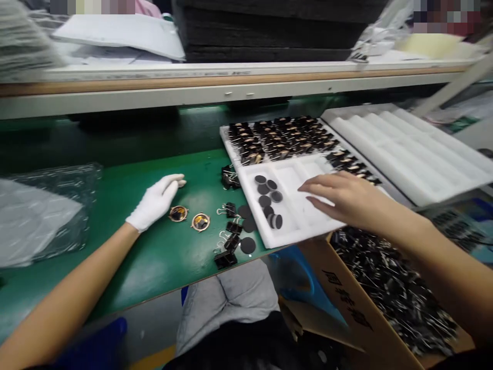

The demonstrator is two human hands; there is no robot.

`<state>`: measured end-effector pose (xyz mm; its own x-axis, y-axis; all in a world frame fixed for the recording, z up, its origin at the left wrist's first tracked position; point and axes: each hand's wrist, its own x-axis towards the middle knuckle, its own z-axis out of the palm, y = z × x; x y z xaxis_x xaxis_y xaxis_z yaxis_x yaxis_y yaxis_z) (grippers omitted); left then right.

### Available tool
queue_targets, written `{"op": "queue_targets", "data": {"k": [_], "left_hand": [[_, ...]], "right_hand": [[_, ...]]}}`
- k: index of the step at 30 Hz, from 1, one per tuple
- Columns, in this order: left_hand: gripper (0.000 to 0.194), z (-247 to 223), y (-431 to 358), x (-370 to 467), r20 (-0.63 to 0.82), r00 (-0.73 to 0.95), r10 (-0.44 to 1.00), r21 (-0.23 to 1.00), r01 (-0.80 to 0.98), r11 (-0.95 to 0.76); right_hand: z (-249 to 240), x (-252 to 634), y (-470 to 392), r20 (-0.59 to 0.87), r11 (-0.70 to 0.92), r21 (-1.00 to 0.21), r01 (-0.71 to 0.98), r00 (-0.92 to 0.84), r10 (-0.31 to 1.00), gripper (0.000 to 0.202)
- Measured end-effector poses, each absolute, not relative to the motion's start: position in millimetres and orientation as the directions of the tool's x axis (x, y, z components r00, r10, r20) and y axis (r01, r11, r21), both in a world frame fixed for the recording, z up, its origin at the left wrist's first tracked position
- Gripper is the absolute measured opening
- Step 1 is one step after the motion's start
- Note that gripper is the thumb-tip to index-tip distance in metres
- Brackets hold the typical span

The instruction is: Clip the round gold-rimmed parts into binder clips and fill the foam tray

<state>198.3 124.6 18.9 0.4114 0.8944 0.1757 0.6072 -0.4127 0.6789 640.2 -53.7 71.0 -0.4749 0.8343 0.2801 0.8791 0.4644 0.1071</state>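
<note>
My left hand [156,202], in a white glove with bare fingertips showing, is over the green tabletop with its fingers stretched out and nothing visible in it. Just beside it lie a gold-rimmed watch case [178,213] and a second watch case [201,222]. My bare right hand [341,198] hovers above the white compartment tray [292,192], fingers apart and holding nothing. Several black discs [264,200] lie in the tray's left compartment. Loose binder clips [227,257] and more black discs [247,245] are on the table between my hands.
Rows of clipped pieces [285,136] fill the tray's far part. An upturned-looking white tray [416,149] sits at the right. Below my right arm, a cardboard box [346,303] holds many binder clips [393,282]. Clear plastic trays [82,205] lie left; a shelf edge [192,95] crosses above.
</note>
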Motion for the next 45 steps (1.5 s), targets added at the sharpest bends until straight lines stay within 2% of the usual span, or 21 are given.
{"op": "queue_targets", "data": {"k": [2, 4, 7, 9, 12, 14, 20, 24, 27, 29, 31, 33, 35, 40, 43, 45], "left_hand": [[0.052, 17, 107, 189, 0.180, 0.489, 0.854, 0.577, 0.651, -0.494], [0.055, 18, 90, 181, 0.195, 0.574, 0.795, 0.414, 0.687, -0.597], [0.072, 21, 74, 173, 0.166, 0.670, 0.723, 0.219, 0.690, -0.690], [0.071, 22, 73, 170, 0.104, 0.707, 0.699, 0.184, 0.677, -0.712], [0.050, 23, 80, 167, 0.052, 0.713, 0.699, 0.154, 0.686, -0.711], [0.043, 23, 85, 166, 0.051, 0.702, 0.710, 0.118, 0.702, -0.702], [0.043, 24, 91, 164, 0.043, 0.726, 0.687, -0.022, 0.688, -0.726], [0.047, 26, 92, 164, 0.024, 0.724, 0.689, 0.001, 0.690, -0.724], [0.053, 24, 90, 166, 0.054, 0.726, 0.685, 0.044, 0.684, -0.728], [0.059, 20, 89, 169, 0.112, 0.714, 0.691, 0.039, 0.692, -0.721], [0.061, 15, 88, 172, 0.166, 0.706, 0.688, 0.028, 0.694, -0.719], [0.061, 11, 87, 174, 0.223, 0.711, 0.667, 0.027, 0.680, -0.733], [0.064, 8, 86, 175, 0.302, 0.713, 0.632, 0.039, 0.654, -0.756], [0.069, 7, 82, 172, 0.517, 0.658, 0.547, 0.115, 0.580, -0.806], [0.065, 9, 82, 169, 0.572, 0.650, 0.501, 0.093, 0.556, -0.826], [0.063, 10, 83, 169, 0.582, 0.662, 0.473, 0.051, 0.550, -0.834]], "right_hand": [[66, 600, -44, 0.286, 0.572, 0.142, 0.808, -0.587, 0.758, 0.027], [60, 568, -31, 0.264, 0.626, 0.183, 0.758, -0.651, 0.712, 0.027], [52, 539, -9, 0.170, 0.623, 0.263, 0.737, -0.671, 0.722, 0.031], [48, 529, 4, 0.114, 0.589, 0.307, 0.747, -0.644, 0.757, 0.031], [48, 523, 16, 0.063, 0.554, 0.330, 0.764, -0.604, 0.795, 0.026], [51, 518, 19, 0.025, 0.555, 0.314, 0.770, -0.591, 0.806, 0.023], [47, 496, 26, -0.182, 0.525, 0.294, 0.799, -0.492, 0.851, 0.034], [44, 495, 33, -0.195, 0.564, 0.210, 0.799, -0.531, 0.825, 0.027], [51, 507, 39, -0.159, 0.563, 0.048, 0.825, -0.551, 0.819, 0.014], [58, 514, 43, -0.071, 0.502, -0.040, 0.864, -0.504, 0.861, 0.012], [63, 513, 46, 0.107, 0.470, -0.107, 0.876, -0.460, 0.882, 0.008], [64, 499, 46, 0.300, 0.534, -0.161, 0.830, -0.474, 0.828, 0.003], [59, 476, 46, 0.429, 0.660, -0.148, 0.736, -0.554, 0.714, 0.005], [36, 422, 51, 0.594, 0.860, 0.053, 0.508, -0.708, 0.382, 0.018], [25, 411, 54, 0.634, 0.902, 0.008, 0.431, -0.700, 0.329, 0.022], [22, 409, 52, 0.632, 0.913, -0.115, 0.391, -0.680, 0.371, 0.026]]}}
